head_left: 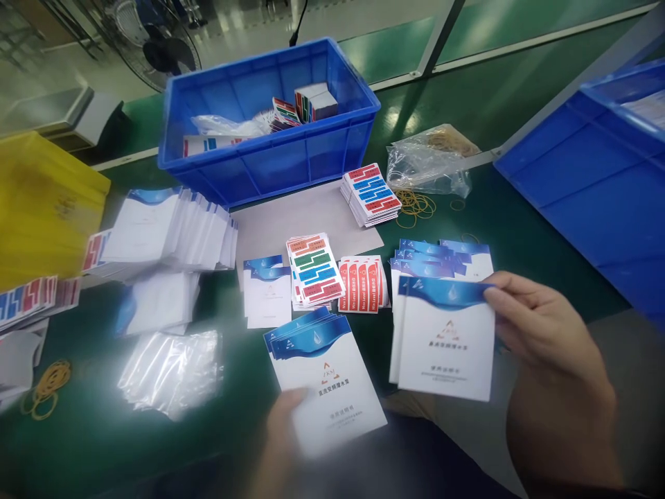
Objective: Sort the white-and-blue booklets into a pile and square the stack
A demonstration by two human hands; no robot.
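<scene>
R fingers [505,309] at bklt [447,357] top corner

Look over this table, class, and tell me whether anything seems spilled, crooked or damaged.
Loose rubber bands lie on the green table beside a clear bag, with one band apart, so they may have spilled. Booklets beyond the right hand are spread unevenly rather than squared. I see no damage.

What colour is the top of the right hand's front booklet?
The booklet is blue there; head view shows it.
</scene>
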